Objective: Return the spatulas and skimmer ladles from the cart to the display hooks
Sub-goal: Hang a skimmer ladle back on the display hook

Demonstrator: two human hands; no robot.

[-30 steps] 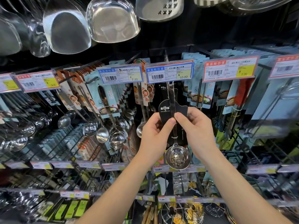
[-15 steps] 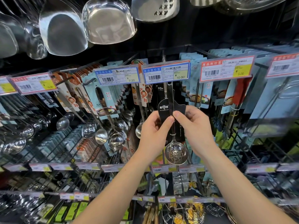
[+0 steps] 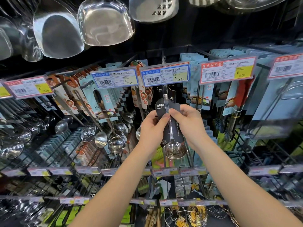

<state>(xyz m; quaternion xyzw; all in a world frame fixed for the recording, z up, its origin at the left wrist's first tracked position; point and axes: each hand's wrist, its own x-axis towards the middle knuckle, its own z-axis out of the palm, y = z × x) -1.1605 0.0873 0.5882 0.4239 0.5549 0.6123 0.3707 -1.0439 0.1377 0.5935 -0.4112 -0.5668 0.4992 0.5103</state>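
Observation:
A steel skimmer ladle (image 3: 175, 149) on a black card hangs upright under the blue 10.00 price tag (image 3: 164, 75), its perforated bowl lowest. My left hand (image 3: 152, 128) pinches the card and handle from the left. My right hand (image 3: 188, 122) pinches them from the right, thumb tip on the handle. The handle's top reaches up behind the price tag, where the display hook is hidden. Large steel spatulas (image 3: 105, 22) hang on the row above.
Packaged ladles and spoons (image 3: 114, 141) hang on hooks to the left, blue-carded utensils (image 3: 232, 97) to the right. Wire hooks stick out toward me on every row. Lower shelves hold price strips (image 3: 164, 172) and wire racks (image 3: 185, 215).
Both hands have lifted the skimmer ladle slightly higher toward the 10.00 tag, and the view has tilted up a little.

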